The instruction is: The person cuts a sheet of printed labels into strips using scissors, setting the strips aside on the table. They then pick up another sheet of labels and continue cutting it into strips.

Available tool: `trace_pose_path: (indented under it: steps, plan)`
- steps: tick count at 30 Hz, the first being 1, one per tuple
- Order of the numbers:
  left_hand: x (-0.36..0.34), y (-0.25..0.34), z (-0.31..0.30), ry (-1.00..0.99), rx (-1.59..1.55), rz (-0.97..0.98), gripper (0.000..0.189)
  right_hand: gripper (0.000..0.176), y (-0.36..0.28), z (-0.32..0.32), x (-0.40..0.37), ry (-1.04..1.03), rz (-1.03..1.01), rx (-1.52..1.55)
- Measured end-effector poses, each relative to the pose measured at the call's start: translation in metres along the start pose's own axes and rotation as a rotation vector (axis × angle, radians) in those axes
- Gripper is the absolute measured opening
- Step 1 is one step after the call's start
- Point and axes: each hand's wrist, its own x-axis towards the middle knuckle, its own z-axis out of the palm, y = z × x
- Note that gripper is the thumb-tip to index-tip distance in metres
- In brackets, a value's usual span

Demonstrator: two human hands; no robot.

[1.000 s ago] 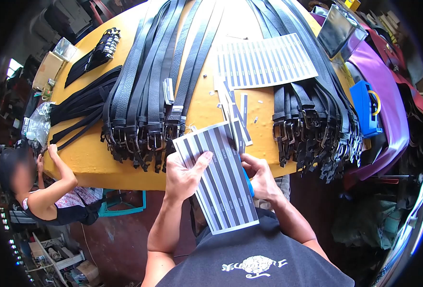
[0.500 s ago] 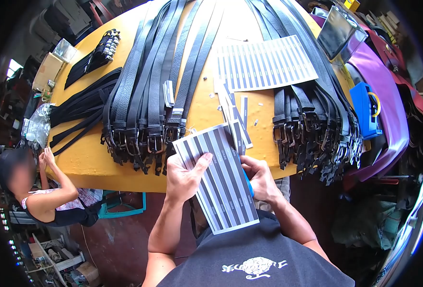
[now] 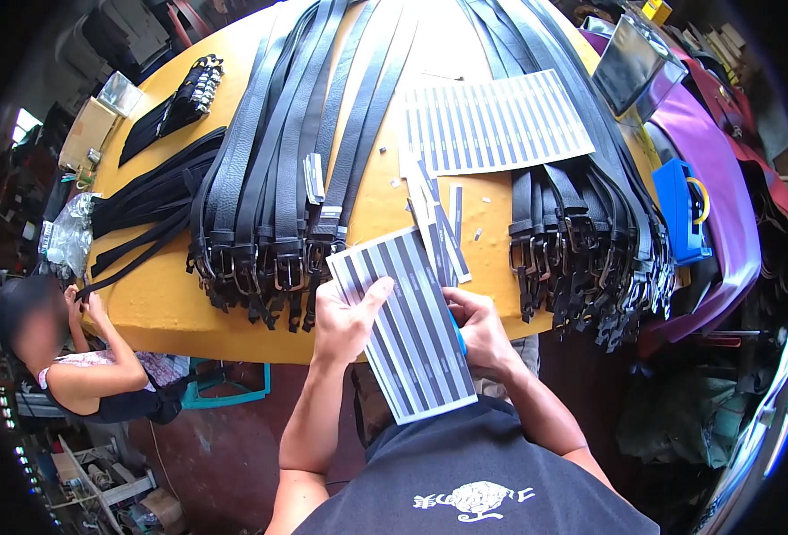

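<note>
Left hand (image 3: 345, 321) pinches the striped label sheet (image 3: 416, 343), thumb on top, fingers lost underneath, the sheet slanting in front of the bench (image 3: 189, 330). Right hand (image 3: 485, 330) curls round a blue handle (image 3: 458, 333), mostly masked by the sheet; the grip's far side is hidden. Cut strips (image 3: 457, 203) overlap beyond, print too tiny to read; black belts (image 3: 260, 178) run off the top edge.
</note>
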Motion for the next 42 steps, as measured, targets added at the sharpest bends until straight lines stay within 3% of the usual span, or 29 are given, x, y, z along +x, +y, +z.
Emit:
trace_pose_path:
  steps: [6, 8, 11, 15, 18, 23, 30, 32, 34, 36, 37, 38, 40, 42]
  plan:
    - [0.021, -0.030, -0.026, 0.113, -0.059, -0.123, 0.014, 0.043, -0.002, -0.003, 0.029, 0.124, -0.004, -0.182]
    - [0.020, -0.038, -0.033, 0.138, -0.150, -0.121, 0.013, 0.045, -0.017, -0.001, 0.036, 0.158, 0.059, -0.011]
    - [0.009, -0.046, -0.044, 0.155, -0.209, -0.170, 0.014, 0.046, -0.049, -0.002, 0.033, 0.253, -0.026, 0.064]
    - [-0.011, -0.055, -0.051, 0.106, -0.300, -0.300, 0.016, 0.049, -0.064, -0.021, 0.013, 0.369, -0.096, -0.025]
    - [-0.021, -0.071, -0.051, 0.050, -0.307, -0.318, 0.016, 0.053, -0.058, -0.035, -0.001, 0.333, -0.029, -0.151]
    - [-0.017, -0.060, -0.031, -0.035, -0.328, -0.319, 0.017, 0.053, -0.050, -0.035, -0.017, 0.273, -0.043, -0.032]
    - [0.024, -0.054, -0.008, 0.144, 0.271, -0.008, 0.020, 0.044, -0.050, -0.026, 0.000, 0.208, -0.099, 0.186]
    - [0.030, -0.053, -0.008, 0.217, 0.293, 0.071, 0.030, 0.044, -0.061, -0.020, -0.014, 0.233, -0.231, 0.212]
    - [0.040, -0.057, -0.012, 0.228, 0.239, 0.089, 0.062, 0.044, -0.065, -0.015, -0.024, 0.236, -0.347, 0.310]
    - [0.042, -0.047, -0.006, 0.280, 0.226, 0.175, 0.074, 0.044, -0.061, -0.015, -0.024, 0.261, -0.369, 0.269]
    - [0.044, -0.039, -0.001, 0.331, 0.474, 0.348, 0.076, 0.045, -0.054, -0.018, -0.021, 0.280, -0.332, 0.258]
    - [0.040, -0.025, 0.005, 0.436, 0.784, 0.393, 0.062, 0.045, -0.044, -0.021, -0.016, 0.300, -0.297, 0.247]
    - [0.024, 0.014, 0.018, 0.281, 0.751, 0.583, 0.043, 0.047, -0.023, -0.025, -0.009, 0.329, -0.256, 0.235]
    - [-0.008, 0.053, 0.039, -0.201, -0.054, 0.520, 0.025, 0.047, -0.011, -0.026, -0.004, 0.329, -0.234, 0.196]
